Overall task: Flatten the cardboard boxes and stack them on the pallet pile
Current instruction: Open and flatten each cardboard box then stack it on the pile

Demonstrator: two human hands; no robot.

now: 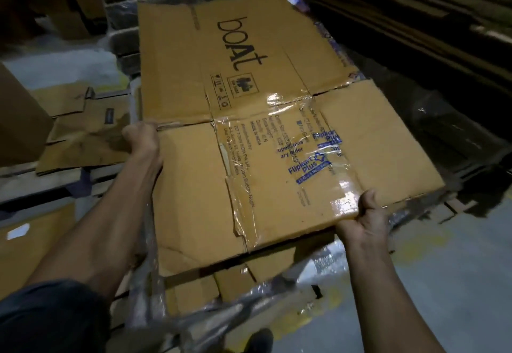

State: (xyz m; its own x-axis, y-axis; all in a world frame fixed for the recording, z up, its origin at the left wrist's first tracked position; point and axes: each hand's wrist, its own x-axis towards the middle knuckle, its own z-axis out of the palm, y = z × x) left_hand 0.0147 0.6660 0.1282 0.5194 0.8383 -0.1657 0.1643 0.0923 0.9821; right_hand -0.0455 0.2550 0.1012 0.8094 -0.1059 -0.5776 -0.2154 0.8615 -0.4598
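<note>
Left hand (pixel 141 142) gripped the flattened box (pixel 249 131) at its left edge; right hand (pixel 363 214) pinched its near edge. It lay atop the pallet pile (pixel 194 291). Squaring its edges before release seemed wise.

The big flat cardboard box (pixel 249 131) is yellow-brown. It has black letters on its far part and small black signs in a row. Shiny clear tape (pixel 291 142) with blue words runs across its near part. To the left, more flat cardboard (pixel 83 136) is a duller brown with a small dark mark. At the near left, a brown sheet (pixel 33 247) has a white label. The floor (pixel 457 283) is grey with a faint yellow patch. A sleeve (pixel 50 319) is dark blue.
</note>
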